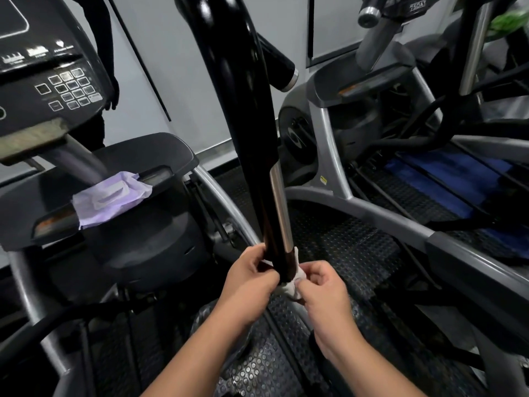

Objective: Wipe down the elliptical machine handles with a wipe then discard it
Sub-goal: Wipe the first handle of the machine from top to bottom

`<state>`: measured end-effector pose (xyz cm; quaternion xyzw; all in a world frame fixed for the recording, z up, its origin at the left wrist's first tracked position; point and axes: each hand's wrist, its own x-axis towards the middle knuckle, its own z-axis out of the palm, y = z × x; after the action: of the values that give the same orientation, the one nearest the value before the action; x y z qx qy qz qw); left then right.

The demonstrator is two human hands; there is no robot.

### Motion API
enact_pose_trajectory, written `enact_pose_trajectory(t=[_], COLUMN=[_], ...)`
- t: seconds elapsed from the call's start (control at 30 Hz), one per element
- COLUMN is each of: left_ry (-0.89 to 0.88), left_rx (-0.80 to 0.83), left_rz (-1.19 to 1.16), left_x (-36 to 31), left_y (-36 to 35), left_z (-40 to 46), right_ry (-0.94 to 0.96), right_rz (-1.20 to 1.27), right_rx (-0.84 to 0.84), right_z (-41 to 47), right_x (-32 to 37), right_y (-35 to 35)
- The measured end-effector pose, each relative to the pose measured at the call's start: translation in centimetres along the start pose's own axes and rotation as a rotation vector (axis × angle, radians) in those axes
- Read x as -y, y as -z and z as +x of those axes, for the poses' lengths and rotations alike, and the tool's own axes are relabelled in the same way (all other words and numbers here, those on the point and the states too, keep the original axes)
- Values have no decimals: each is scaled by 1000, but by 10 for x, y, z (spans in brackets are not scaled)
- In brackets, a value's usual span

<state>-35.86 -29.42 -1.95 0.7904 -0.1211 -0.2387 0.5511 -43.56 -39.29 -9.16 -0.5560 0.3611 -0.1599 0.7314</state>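
A tall glossy black elliptical handle (246, 116) runs from the top of the view down to a chrome lower section (282, 207). A white wipe (292, 285) is wrapped around the bottom of that pole. My left hand (252, 277) grips the pole and the wipe from the left. My right hand (320, 287) pinches the wipe's bunched end on the right side. Most of the wipe is hidden between the two hands.
A purple pack of wipes (110, 196) lies on the machine's dark shelf (160, 150) at left, below the console keypad (68, 88). A second elliptical (372, 81) stands at right. Studded rubber flooring (337, 239) lies below.
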Motion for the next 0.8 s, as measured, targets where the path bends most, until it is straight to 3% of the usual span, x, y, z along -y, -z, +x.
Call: enact_pose_trajectory(t=[0.13,0.37,0.53,0.8], left_ry=[22,203,368,392], left_rx=[-54,-336,-264,-235], left_rz=[-92,-137,-159,-314], left_x=[9,52,76,83], left_y=[-2,-17,-28,-43], left_z=[-1,-21,-38,-29], right_ry=[-37,-107,-169,-280], right_rz=[-25,-34,38,202], right_rx=[-10,-78,-87,-39], right_z=[-1,-1,-2,-9], right_x=[-12,-29,-35,-25], right_y=[-7,-8,-17,-27])
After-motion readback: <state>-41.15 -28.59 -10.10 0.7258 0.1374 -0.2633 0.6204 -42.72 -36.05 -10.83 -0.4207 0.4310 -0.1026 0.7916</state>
